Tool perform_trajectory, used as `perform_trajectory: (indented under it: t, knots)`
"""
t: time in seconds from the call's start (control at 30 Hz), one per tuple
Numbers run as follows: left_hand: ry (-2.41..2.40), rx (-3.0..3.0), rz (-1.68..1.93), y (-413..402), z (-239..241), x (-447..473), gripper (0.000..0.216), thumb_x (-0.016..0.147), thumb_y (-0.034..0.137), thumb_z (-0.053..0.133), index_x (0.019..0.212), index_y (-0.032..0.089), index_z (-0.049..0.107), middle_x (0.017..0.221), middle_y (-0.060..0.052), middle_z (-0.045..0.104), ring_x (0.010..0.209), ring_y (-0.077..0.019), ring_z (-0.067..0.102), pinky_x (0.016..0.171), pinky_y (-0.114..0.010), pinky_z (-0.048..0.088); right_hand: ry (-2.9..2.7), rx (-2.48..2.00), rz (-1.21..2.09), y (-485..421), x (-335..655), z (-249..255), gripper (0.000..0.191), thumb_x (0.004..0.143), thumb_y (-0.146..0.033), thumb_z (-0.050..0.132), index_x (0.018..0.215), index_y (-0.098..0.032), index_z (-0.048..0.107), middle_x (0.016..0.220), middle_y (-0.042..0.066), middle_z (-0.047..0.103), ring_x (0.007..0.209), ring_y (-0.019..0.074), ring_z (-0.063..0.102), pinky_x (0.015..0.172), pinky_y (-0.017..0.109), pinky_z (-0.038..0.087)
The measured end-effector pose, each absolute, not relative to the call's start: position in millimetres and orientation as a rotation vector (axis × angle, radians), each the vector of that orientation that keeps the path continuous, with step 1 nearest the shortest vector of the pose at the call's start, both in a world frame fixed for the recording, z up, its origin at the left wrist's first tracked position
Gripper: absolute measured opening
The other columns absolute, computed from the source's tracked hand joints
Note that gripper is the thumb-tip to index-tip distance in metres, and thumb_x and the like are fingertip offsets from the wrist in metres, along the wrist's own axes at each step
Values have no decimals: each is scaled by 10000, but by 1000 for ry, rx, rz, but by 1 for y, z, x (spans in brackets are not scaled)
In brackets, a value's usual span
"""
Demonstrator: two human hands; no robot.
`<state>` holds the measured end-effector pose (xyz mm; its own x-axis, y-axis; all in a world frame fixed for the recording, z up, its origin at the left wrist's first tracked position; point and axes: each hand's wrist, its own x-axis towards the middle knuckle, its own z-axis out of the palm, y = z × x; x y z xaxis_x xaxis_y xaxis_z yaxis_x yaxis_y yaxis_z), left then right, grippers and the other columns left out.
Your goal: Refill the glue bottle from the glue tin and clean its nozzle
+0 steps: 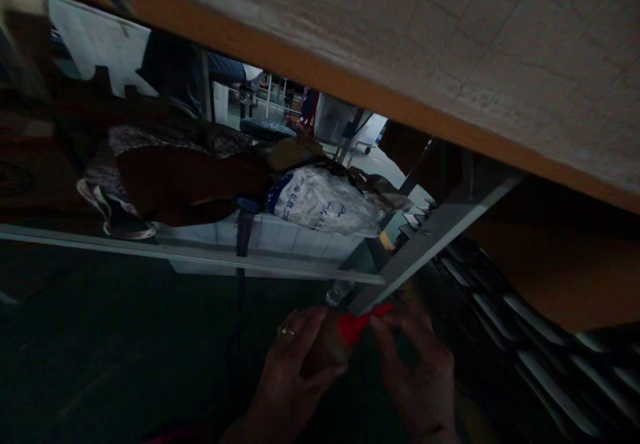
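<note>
A small squeeze bottle (329, 345) with a bright red nozzle cap (352, 328) is held low, under the table edge. My left hand (295, 357), with a ring on one finger, wraps round the bottle's body. Fingers of my right hand (415, 357) pinch the thin end of the red cap. The bottle lies tilted, its cap pointing right and slightly up. Dim light hides the bottle's contents and any label.
Across the top runs the table (450, 51) with its wooden edge. A metal leg (440, 231) and crossbar (200, 256) stand just beyond my hands. Behind them, a white plastic bag (325, 201) and dark cloth (185, 184) lie on a pale crate (300, 241).
</note>
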<state>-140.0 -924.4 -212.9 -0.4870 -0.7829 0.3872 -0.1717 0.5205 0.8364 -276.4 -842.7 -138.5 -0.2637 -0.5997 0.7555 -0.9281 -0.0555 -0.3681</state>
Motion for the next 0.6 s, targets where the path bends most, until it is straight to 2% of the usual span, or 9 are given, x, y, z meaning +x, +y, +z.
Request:
perform_trajectory:
  t: [0.13, 0.2, 0.3, 0.4, 0.5, 0.6]
  knots:
    - [-1923, 695, -805, -922, -211, -142, 622, 560, 202, 780, 1149, 207, 582, 1088, -83, 667, 981, -256, 628, 867, -397, 524, -1971, 1675, 1471, -842, -280, -137, 89, 865, -220, 565, 780, -224, 589, 848, -21, 655, 792, 140, 625, 700, 221, 481]
    - [-1886, 670, -829, -922, -209, -142, 597, 559, 192, 777, 1127, 191, 593, 1068, -86, 673, 959, -237, 637, 849, -354, 534, -1982, 1720, 1519, -843, -282, -138, 104, 879, -221, 540, 789, -218, 592, 841, -15, 660, 780, 139, 633, 672, 207, 493]
    - [-1831, 732, -1008, -924, -206, -145, 548, 550, 189, 770, 1077, 179, 622, 1061, -86, 673, 966, -241, 633, 846, -348, 533, -1913, 1707, 1405, -847, -284, -144, 118, 888, -220, 521, 787, -206, 580, 854, 7, 651, 854, 166, 615, 766, 264, 483]
    - [-1762, 849, -1339, -926, -205, -149, 517, 553, 200, 752, 1056, 189, 635, 1076, -74, 665, 989, -254, 620, 841, -361, 530, -1808, 1685, 1200, -854, -284, -153, 113, 897, -159, 482, 819, -191, 557, 845, 21, 630, 849, 172, 591, 885, 360, 411]
    - [-1673, 871, -1616, -928, -205, -153, 504, 572, 202, 723, 1067, 187, 629, 1102, -69, 652, 1022, -251, 601, 847, -345, 519, -1748, 1701, 1052, -860, -283, -162, 111, 891, -105, 457, 837, -173, 528, 782, 18, 600, 737, 152, 568, 895, 405, 376]
    - [-1660, 925, -1656, -932, -207, -154, 538, 539, 183, 727, 1068, 151, 629, 1106, -91, 647, 1049, -269, 579, 904, -367, 476, -1760, 1717, 1005, -864, -282, -169, 120, 889, -97, 437, 824, -166, 511, 741, 17, 564, 698, 149, 544, 879, 406, 380]
